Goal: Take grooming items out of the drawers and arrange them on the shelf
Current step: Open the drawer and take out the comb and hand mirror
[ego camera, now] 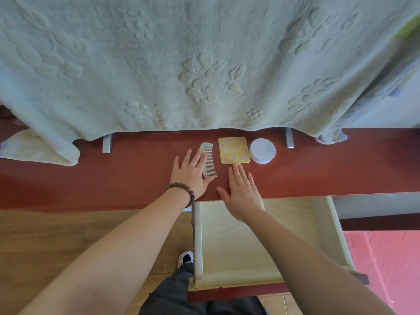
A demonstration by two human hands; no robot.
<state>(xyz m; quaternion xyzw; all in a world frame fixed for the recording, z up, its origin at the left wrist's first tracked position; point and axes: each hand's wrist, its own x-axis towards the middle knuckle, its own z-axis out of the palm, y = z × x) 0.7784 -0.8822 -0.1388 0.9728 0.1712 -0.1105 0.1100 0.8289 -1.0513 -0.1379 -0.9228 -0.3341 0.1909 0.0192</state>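
Three grooming items lie in a row on the red-brown shelf (318,169): a pale comb (209,159), a yellow square mirror with purple dots (233,150) and a round white jar (262,150). My left hand (192,173), with a bead bracelet on the wrist, lies flat with straight fingers against the comb's left side. To its right, my right hand (242,192) is flat with fingers spread; its fingertips reach the mirror's near edge. An open pale wooden drawer (327,223) sticks out below the shelf, with nothing visible inside.
A large pale green embossed towel (204,64) hangs over the back of the shelf, covering two metal brackets (107,143) in part. Wooden floor lies at the left, a pink surface at the lower right. My shoe (186,258) and dark trousers show beside the drawer.
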